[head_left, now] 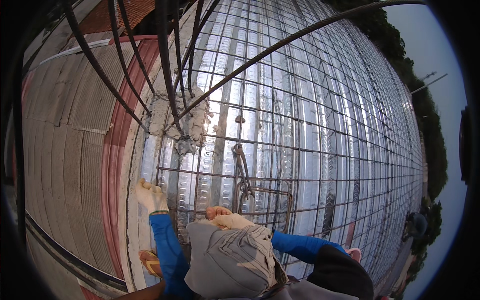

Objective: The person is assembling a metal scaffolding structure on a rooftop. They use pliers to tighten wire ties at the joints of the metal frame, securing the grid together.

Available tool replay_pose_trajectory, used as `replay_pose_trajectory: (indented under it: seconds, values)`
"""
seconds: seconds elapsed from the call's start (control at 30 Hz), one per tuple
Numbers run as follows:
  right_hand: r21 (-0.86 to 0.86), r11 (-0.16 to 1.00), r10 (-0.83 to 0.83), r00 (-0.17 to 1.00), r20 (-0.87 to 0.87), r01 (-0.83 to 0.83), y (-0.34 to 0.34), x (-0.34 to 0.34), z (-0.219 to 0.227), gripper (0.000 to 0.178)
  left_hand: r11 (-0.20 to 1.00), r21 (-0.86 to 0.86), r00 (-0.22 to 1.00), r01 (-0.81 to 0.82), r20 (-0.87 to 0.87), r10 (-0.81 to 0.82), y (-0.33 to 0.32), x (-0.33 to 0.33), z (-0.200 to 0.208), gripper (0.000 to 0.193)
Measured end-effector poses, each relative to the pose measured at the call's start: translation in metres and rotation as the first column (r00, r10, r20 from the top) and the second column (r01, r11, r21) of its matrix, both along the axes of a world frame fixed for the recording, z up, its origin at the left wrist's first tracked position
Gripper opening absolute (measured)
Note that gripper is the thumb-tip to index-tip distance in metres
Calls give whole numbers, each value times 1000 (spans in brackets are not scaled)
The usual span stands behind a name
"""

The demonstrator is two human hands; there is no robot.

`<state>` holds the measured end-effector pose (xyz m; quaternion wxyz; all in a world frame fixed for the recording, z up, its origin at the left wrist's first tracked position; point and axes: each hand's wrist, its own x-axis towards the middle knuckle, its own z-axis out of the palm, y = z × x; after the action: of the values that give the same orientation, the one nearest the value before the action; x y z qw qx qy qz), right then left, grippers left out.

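Observation:
My left hand (151,198), in a cream glove with bare fingertips, is down at the concrete edge beside the steel mesh. Its fingers point forward, slightly apart, with nothing visible in them. My right hand (229,220), gloved alike, is low over the mesh in the middle with its fingers curled in; what they hold, if anything, is hidden. Just ahead of it, a pair of pincers (242,167) lies on the rebar mesh (280,178). A bent steel bar (272,190) is beside the handles. Grey wrinkled cloth (230,260) covers the space between my blue sleeves.
Tall rebars (171,75) rise from rough concrete (165,110) at front left, and one long bar (280,45) arches across. Shiny ribbed metal decking (215,145) underlies the mesh. A lower corrugated roof (65,150) lies left, past the edge. My sandalled foot (151,262) is near that edge.

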<state>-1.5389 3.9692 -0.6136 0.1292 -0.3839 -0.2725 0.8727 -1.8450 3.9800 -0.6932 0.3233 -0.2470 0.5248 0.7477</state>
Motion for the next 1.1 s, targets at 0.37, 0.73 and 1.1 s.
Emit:
replay_pose_trajectory:
  seconds: [0.37, 0.73, 1.1]
  values:
    - [-526, -702, -665, 706, 244, -480, -29, 45, -104, 34, 756, 654, 996, -22, 82, -42, -2, -11, 11, 13]
    - [-603, -491, -817, 572, 70, -628, -45, 8, -114, 34, 951, 285, 992, 119, -76, -101, 1, 2, 15, 23]
    - [-518, -387, -721, 600, -346, -763, -26, 12, -172, 38, 829, 549, 963, 110, 147, -225, 1, 10, -1, 14]
